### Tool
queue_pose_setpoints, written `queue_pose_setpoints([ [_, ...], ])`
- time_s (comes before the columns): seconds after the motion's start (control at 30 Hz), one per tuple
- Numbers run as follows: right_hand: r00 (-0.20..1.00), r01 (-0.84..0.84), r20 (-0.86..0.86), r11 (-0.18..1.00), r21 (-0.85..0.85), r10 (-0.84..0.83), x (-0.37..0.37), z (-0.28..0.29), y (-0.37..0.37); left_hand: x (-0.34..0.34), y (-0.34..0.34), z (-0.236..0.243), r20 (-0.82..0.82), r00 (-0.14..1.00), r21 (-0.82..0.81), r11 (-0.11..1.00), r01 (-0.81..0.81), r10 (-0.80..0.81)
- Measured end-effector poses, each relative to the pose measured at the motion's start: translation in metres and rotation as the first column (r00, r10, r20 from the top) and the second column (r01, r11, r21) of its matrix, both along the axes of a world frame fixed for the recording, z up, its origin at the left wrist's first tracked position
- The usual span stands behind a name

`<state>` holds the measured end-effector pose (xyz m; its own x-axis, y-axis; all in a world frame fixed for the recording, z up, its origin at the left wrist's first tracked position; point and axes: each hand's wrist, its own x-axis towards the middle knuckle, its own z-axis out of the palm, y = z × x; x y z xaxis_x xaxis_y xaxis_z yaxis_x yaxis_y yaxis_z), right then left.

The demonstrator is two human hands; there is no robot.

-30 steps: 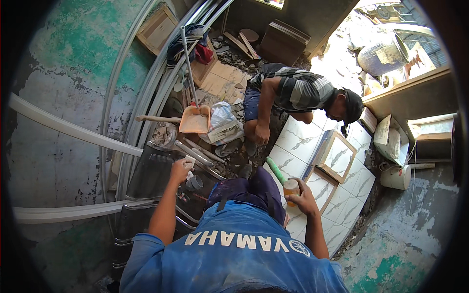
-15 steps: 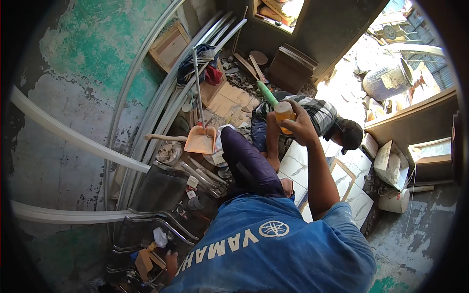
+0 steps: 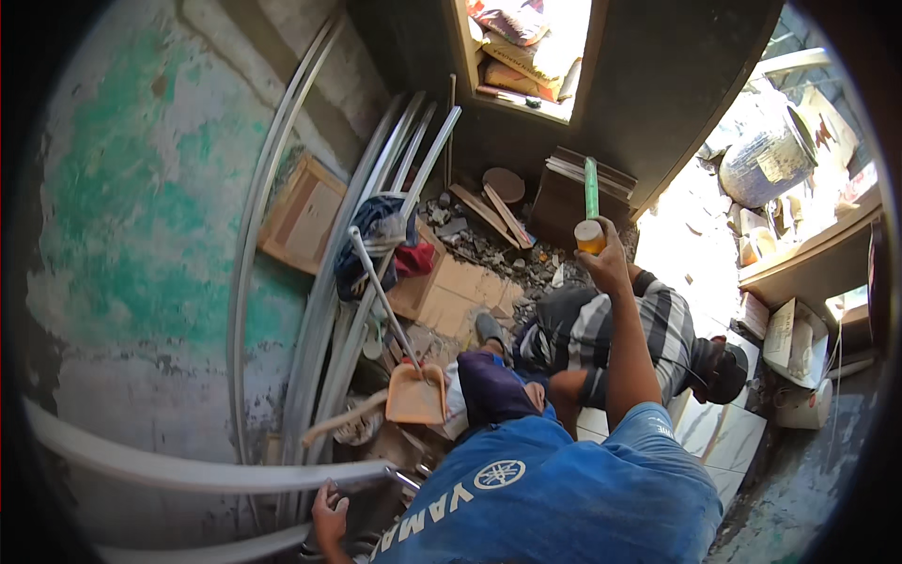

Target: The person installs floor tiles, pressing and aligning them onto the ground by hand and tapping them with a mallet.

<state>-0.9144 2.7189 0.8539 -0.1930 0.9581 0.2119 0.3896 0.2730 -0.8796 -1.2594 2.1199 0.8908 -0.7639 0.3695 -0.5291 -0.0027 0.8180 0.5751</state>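
My right hand [image 3: 609,263] is raised at the end of my stretched arm. It is closed round the amber cylindrical head of what looks like a mallet [image 3: 591,202], whose green handle points away from me. At the lower left, my left hand [image 3: 329,517] is held with its fingers apart and nothing visible in it. Its fingertips are close to a pale curved strip [image 3: 235,476]; I cannot tell if they touch it. Beyond my right forearm crouches a person in a striped shirt [image 3: 658,324] and dark cap, bent over marble-patterned tiles [image 3: 733,437].
An orange dustpan [image 3: 416,397] with a long handle stands left of my knee. Long pale strips [image 3: 371,216] lean against the green-patched wall, with cloths hung on them. Rubble [image 3: 507,249] and boards lie at the far side. A white bucket [image 3: 805,406] is on the right.
My view has shifted, and the room appears lower in it. The mallet's handle now points more straight away from me. My left hand appears higher, near the curved strip.
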Motion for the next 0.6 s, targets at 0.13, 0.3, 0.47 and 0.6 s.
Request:
queue_pose_setpoints([
  [0.13,0.982,0.127,-0.095,0.944,-0.305,-0.163,-0.028,-0.084,0.094,-0.078,0.304,-0.008,-0.368,0.551,-0.139,0.63,0.764,-0.749],
  [0.3,0.976,0.183,-0.009,0.839,-0.513,-0.219,-0.052,-0.142,0.121,-0.103,0.409,0.002,-0.123,0.874,0.216,0.847,0.486,-0.47],
  [0.47,0.98,0.2,0.099,0.837,-0.51,-0.174,-0.077,-0.134,0.133,-0.146,0.415,-0.027,-0.073,0.871,-0.088,0.874,0.479,-0.485],
  [0.6,0.982,0.172,0.02,0.838,-0.519,-0.19,-0.08,-0.104,0.129,-0.18,0.452,-0.04,-0.109,0.728,-0.119,0.736,0.666,-0.677],
])
